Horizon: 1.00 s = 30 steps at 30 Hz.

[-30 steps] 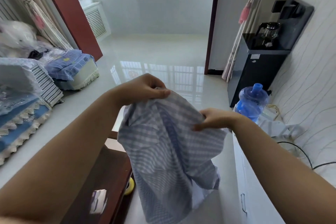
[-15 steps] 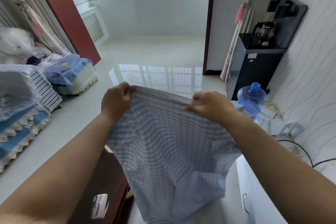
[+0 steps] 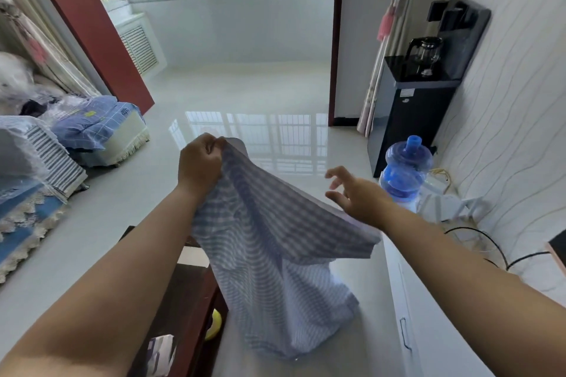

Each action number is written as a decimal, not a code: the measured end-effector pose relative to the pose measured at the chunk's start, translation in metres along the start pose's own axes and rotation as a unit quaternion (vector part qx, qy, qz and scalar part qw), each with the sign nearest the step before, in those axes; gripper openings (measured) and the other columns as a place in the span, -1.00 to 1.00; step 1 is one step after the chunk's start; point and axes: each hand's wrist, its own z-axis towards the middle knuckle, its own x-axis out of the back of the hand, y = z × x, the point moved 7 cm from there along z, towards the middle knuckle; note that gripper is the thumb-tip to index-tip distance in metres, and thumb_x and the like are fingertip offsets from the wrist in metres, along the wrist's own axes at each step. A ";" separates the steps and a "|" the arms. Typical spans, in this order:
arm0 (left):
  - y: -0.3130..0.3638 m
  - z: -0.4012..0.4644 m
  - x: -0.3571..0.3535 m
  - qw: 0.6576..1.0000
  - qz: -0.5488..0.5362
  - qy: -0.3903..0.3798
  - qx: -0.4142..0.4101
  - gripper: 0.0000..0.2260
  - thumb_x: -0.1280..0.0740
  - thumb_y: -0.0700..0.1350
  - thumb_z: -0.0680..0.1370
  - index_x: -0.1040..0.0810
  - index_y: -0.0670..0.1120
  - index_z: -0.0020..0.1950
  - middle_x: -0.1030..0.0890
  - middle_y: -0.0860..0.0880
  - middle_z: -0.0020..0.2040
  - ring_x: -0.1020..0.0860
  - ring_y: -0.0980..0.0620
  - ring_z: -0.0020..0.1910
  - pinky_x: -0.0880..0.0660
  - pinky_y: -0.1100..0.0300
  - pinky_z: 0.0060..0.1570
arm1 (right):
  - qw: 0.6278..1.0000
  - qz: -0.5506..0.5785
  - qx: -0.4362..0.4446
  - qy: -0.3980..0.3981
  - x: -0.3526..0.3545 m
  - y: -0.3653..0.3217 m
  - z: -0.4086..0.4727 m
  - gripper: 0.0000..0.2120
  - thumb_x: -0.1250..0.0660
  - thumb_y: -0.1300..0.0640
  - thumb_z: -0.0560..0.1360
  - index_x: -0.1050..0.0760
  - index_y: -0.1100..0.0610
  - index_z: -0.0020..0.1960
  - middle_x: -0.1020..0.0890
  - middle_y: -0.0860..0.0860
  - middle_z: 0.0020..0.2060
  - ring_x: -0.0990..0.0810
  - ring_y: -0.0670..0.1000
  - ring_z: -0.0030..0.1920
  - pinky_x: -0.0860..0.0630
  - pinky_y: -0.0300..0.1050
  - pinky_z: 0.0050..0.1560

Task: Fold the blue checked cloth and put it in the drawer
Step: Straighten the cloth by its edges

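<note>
Half a second ago both hands pinched the top edge of the blue checked cloth; since then the right hand has let go and hovers with fingers spread and relaxed just above the cloth's right-hand fold, grasping nothing. The left hand has risen a little and stays clenched round one upper corner, so the cloth hangs from it and drapes down and to the right, below both hands, over the pale floor. Beyond the right hand stands a blue water bottle, beside a black dispenser.
</note>
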 end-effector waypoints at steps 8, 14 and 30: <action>0.034 0.005 -0.015 0.997 -0.032 -0.022 -0.064 -0.70 -0.28 -0.06 0.59 -0.47 -0.27 -0.23 -0.45 -0.27 -0.33 -0.35 0.01 -0.35 -0.29 0.26 -0.35 | 0.995 0.042 0.057 0.068 -0.051 -0.015 -0.018 -0.71 -0.24 0.07 0.56 -0.22 -0.06 0.21 -0.58 0.10 0.15 -0.61 0.25 -0.08 -0.54 0.10 -0.17; 0.034 0.014 -0.007 0.997 -0.042 -0.012 -0.060 -0.66 -0.30 -0.05 0.57 -0.41 -0.30 -0.24 -0.35 -0.15 -0.35 -0.29 0.02 -0.35 -0.26 0.16 -0.31 | 0.991 0.106 -0.019 0.079 -0.059 0.010 -0.019 -0.78 -0.16 0.15 0.60 -0.21 0.05 0.22 -0.65 0.19 -0.16 -0.59 0.29 -0.29 -0.53 0.13 -0.27; 0.020 0.014 0.002 0.997 -0.077 0.025 -0.001 -0.65 -0.29 -0.06 0.57 -0.35 -0.21 -0.34 -0.29 -0.01 -0.43 -0.25 0.02 -0.42 -0.26 0.17 -0.36 | 0.900 0.028 -0.434 -0.036 -0.080 0.107 -0.056 -0.61 -0.13 0.15 0.53 -0.29 0.16 0.35 -0.40 0.18 0.30 -0.46 0.23 0.25 -0.43 0.08 0.14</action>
